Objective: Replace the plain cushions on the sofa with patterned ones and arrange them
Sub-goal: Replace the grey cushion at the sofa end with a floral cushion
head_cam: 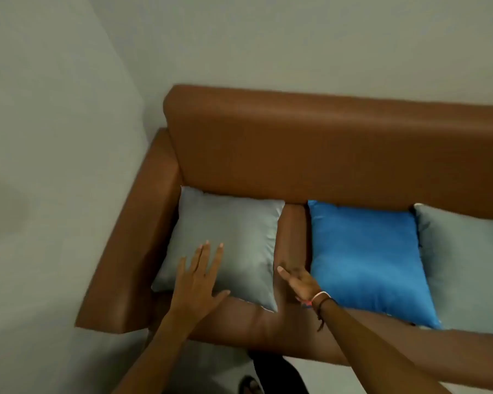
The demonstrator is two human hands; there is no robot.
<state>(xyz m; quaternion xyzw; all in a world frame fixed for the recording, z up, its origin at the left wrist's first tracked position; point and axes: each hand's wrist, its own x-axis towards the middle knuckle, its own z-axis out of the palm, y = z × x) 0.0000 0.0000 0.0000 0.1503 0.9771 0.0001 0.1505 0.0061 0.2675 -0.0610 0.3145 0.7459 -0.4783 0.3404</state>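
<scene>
A brown leather sofa [325,155] stands against the wall. Three plain cushions lean on its backrest: a grey cushion [234,231] at the left end, a blue cushion [365,257] in the middle and a second grey cushion [467,265] cut off by the right edge. My left hand [198,280] lies flat with spread fingers on the lower part of the left grey cushion. My right hand [300,281] is open, edge-on, beside that cushion's right side, over the bare seat between it and the blue cushion. No patterned cushion is in view.
The sofa's left armrest [131,251] sits close to a pale side wall [54,166]. Pale floor [40,365] shows in front of the sofa. My foot [251,386] is at the bottom edge, near the seat front.
</scene>
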